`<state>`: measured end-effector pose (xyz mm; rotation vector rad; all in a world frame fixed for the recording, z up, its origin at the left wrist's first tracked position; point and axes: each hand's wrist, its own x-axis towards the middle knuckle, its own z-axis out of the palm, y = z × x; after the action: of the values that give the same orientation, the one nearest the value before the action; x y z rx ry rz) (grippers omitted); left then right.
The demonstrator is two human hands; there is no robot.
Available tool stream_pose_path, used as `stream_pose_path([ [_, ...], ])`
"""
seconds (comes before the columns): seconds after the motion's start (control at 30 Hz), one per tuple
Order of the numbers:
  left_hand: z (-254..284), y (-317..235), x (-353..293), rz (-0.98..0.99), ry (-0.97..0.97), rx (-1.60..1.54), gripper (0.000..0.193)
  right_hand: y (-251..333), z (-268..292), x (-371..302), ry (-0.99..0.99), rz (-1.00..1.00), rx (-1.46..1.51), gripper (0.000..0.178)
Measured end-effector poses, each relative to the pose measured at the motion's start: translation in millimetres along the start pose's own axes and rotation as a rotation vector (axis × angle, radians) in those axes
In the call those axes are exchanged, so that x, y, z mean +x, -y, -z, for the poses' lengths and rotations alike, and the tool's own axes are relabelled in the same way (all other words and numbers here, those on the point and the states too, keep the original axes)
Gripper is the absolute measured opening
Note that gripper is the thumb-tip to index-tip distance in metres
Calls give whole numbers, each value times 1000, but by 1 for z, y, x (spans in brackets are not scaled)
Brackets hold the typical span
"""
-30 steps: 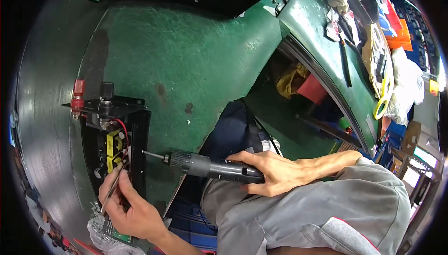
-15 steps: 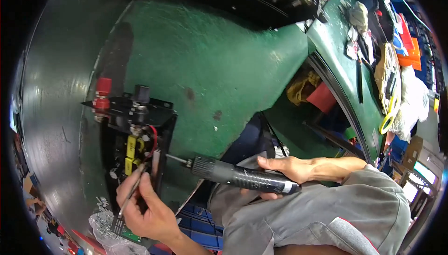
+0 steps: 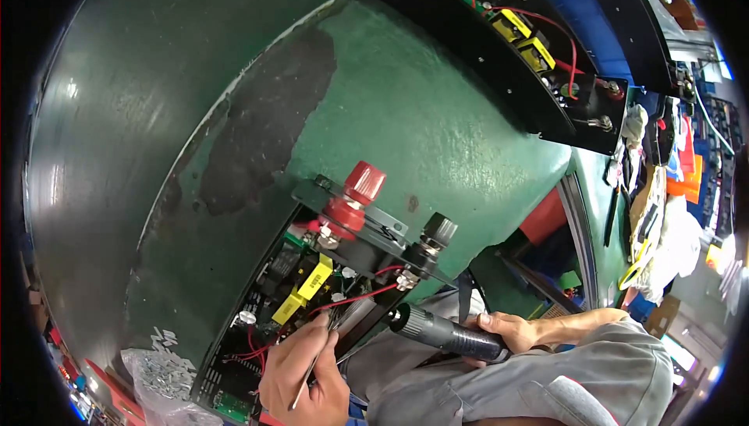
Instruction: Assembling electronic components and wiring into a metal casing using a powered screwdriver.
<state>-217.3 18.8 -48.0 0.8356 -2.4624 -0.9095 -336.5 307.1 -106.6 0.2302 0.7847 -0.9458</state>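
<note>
The scuffed green tabletop [image 3: 460, 161] carries a dark worn patch [image 3: 265, 126] beside a pale seam. An open black chassis [image 3: 376, 240] with red and black terminals sits at the near edge; a larger black unit [image 3: 499, 79] lies along the far side, cut off above. A clear bag [image 3: 160, 379] of small metal pieces rests toward the left edge. Shelving and bundles blur at right. The left hand [image 3: 304, 379] has its grip closed on a thin metal tool [image 3: 302, 391], tip unclear against the chassis; the right hand [image 3: 507, 332] grips a black power screwdriver [image 3: 445, 336], its lower fingers mostly hidden and the bit's end indistinct.

Warped dark rim, perhaps blurry
</note>
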Motion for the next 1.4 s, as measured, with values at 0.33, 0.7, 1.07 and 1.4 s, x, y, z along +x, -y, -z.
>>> stream_pose_path([
  [0.33,2,5,0,-56,33,-61,15,-8,-6,1,21,135,37,97],
  [0.7,14,1,4,16,100,-187,16,-1,-11,1,-51,247,-293,54],
  [1.07,24,0,11,51,178,-141,14,11,-13,0,-116,258,-477,53],
  [1.4,0,6,-18,181,-258,-578,20,15,-2,-6,-111,201,-539,54],
])
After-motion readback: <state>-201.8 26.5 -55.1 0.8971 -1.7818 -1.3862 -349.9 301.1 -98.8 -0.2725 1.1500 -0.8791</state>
